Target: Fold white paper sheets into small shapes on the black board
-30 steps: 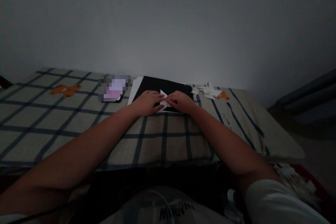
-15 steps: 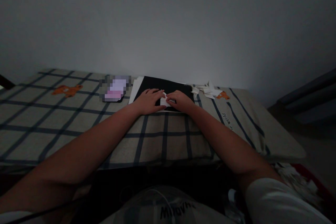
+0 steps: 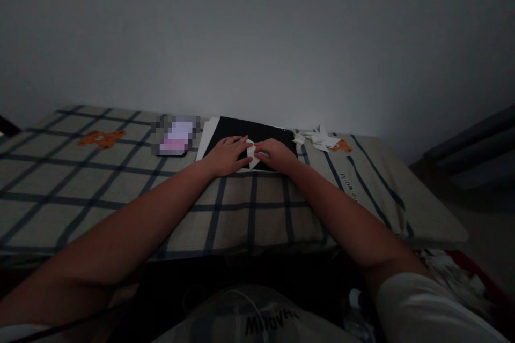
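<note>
A small piece of folded white paper [image 3: 251, 158] lies on a black flat pad or folder [image 3: 237, 126]. My left hand [image 3: 228, 156] rests flat at its left side, thumb and fingers spread, with the tips touching the paper's edge. From the right, my right hand [image 3: 277, 155] has its thumb and fingers closed at the paper's other side. Parts of the paper are covered by my fingers. White sheets [image 3: 203, 142] show beneath the black pad along its left edge.
Folded white paper pieces [image 3: 321, 138] lie right of the pad. A phone [image 3: 175, 136], partly blurred out, lies on the left. Checked cloth [image 3: 241, 214] with bear prints covers the surface, which meets a grey wall [image 3: 257, 37]. A clear bottle [image 3: 356, 313] is below at right.
The left fingers and thumb have shifted slightly, and more of the white paper shows between my hands, with a pointed lower corner. The right hand has barely moved.
</note>
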Action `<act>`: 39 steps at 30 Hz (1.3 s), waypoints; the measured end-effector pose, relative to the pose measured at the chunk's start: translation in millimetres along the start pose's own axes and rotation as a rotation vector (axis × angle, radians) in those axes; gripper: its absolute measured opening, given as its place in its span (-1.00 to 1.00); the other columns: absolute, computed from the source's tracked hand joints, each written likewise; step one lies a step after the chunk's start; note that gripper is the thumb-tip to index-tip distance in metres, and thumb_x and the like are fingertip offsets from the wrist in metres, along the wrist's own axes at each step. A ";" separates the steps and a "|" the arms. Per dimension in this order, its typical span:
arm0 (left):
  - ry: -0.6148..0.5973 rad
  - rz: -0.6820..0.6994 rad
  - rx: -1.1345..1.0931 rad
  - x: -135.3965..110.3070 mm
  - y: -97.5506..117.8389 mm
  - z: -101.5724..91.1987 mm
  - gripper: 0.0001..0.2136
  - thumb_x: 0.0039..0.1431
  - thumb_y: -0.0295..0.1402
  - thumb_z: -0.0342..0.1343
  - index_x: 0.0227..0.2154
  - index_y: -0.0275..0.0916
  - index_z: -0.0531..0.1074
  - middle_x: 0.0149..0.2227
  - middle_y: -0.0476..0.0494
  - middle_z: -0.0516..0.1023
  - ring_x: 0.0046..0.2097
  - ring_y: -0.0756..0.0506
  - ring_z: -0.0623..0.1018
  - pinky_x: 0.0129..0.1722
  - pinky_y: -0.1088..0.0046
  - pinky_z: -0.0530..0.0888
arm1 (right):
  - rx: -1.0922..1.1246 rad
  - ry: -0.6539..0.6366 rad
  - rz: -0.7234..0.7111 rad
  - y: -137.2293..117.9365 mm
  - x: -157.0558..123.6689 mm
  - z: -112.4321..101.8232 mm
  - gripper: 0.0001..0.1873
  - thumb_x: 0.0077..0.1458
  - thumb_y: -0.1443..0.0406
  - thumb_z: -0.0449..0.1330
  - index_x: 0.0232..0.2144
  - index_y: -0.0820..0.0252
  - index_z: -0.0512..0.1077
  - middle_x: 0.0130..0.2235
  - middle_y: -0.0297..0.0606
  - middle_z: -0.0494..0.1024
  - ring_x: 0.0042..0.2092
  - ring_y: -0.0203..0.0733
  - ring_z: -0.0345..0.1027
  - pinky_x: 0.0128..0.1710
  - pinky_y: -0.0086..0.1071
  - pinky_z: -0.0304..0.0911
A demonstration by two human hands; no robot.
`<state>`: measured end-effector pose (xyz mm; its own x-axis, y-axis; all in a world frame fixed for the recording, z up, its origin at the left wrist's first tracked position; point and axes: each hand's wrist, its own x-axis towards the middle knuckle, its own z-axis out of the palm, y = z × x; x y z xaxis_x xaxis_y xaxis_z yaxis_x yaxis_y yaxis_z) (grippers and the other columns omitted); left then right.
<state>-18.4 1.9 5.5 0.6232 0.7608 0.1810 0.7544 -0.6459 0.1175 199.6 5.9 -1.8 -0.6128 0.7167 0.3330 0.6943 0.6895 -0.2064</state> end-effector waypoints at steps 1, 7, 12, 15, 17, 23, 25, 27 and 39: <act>-0.001 -0.002 0.002 0.1 -0.4 0.1 -0.47 0.32 -0.05 -0.11 0.27 -0.16 0.20 0.38 -0.23 0.10 0.34 -0.28 0.14 0.27 0.10 0.08 | 0.001 0.000 0.008 1.6 -0.1 0.8 -0.76 0.25 0.25 0.11 -0.14 0.17 0.53 -0.01 -0.15 0.56 0.03 -0.08 0.37 0.05 -0.20 0.20; 0.005 0.003 0.009 1.0 -1.3 0.9 -0.46 0.31 -0.07 -0.08 0.26 -0.20 0.23 0.36 -0.29 0.12 0.33 -0.33 0.17 0.25 0.05 0.12 | 0.024 -0.030 0.021 5.0 -2.1 2.8 -0.67 0.22 0.16 0.16 -0.02 0.12 0.48 0.13 -0.14 0.45 0.15 -0.04 0.29 0.12 -0.13 0.19; 0.019 0.005 0.003 -0.2 -0.3 1.0 -0.45 0.29 -0.08 -0.04 0.25 -0.27 0.25 0.35 -0.33 0.15 0.33 -0.35 0.17 0.26 0.05 0.11 | 0.021 -0.052 0.037 0.1 -5.1 1.1 -0.49 0.14 0.03 0.21 0.07 0.15 0.41 0.19 -0.07 0.37 0.19 0.03 0.22 0.14 -0.05 0.17; 0.034 0.012 0.010 -1.4 1.3 -0.4 -0.44 0.28 -0.07 -0.03 0.25 -0.25 0.26 0.34 -0.31 0.17 0.33 -0.36 0.16 0.26 0.05 0.11 | 0.025 -0.067 0.039 -3.3 -6.3 -0.8 -0.43 0.11 0.00 0.23 0.08 0.15 0.38 0.19 -0.07 0.35 0.19 0.04 0.21 0.13 -0.03 0.17; 0.043 0.024 0.015 -2.1 2.6 -1.9 -0.44 0.27 -0.05 -0.02 0.25 -0.21 0.26 0.33 -0.28 0.20 0.32 -0.34 0.17 0.25 0.05 0.13 | 0.024 -0.072 0.044 -5.3 -6.8 -2.1 -0.40 0.08 -0.03 0.25 0.09 0.15 0.38 0.19 -0.06 0.35 0.17 0.04 0.22 0.13 -0.02 0.17; 0.013 -0.001 0.061 -3.0 6.2 -6.3 -0.43 0.27 0.01 -0.06 0.27 -0.13 0.22 0.33 -0.19 0.22 0.29 -0.31 0.20 0.21 0.06 0.15 | 0.048 -0.089 -0.014 -1.4 -7.3 -8.0 -0.50 0.12 0.01 0.23 0.02 0.14 0.49 0.19 -0.04 0.38 0.19 0.04 0.24 0.15 -0.01 0.16; 0.004 0.001 0.085 -3.0 6.7 -6.6 -0.42 0.29 0.03 -0.10 0.28 -0.15 0.21 0.33 -0.20 0.21 0.29 -0.31 0.20 0.19 0.06 0.16 | 0.091 -0.116 -0.074 2.6 -7.7 -11.4 -0.62 0.17 0.09 0.21 -0.03 0.11 0.54 0.20 -0.06 0.39 0.21 0.02 0.24 0.18 -0.02 0.14; 0.002 0.000 0.110 -3.1 7.1 -6.2 -0.42 0.31 0.03 -0.16 0.28 -0.16 0.20 0.34 -0.19 0.20 0.28 -0.30 0.20 0.17 0.07 0.18 | 0.132 -0.147 -0.121 5.3 -8.2 -15.3 -0.70 0.20 0.16 0.19 -0.07 0.08 0.57 0.20 -0.11 0.41 0.22 -0.01 0.25 0.22 -0.04 0.12; -0.011 -0.014 0.100 -4.4 9.0 -5.7 -0.33 0.25 0.14 -0.15 0.30 -0.14 0.17 0.36 -0.18 0.16 0.29 -0.32 0.18 0.17 0.02 0.16 | 0.045 -0.134 0.047 -4.3 -5.8 -16.7 -0.74 0.25 0.21 0.12 -0.12 0.06 0.58 0.12 -0.23 0.51 0.18 -0.07 0.31 0.16 -0.12 0.15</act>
<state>-15.5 -7.7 11.4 0.6141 0.7709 0.1692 0.7796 -0.6258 0.0216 206.5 -2.9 12.5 -0.6271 0.7536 0.1969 0.7076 0.6569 -0.2605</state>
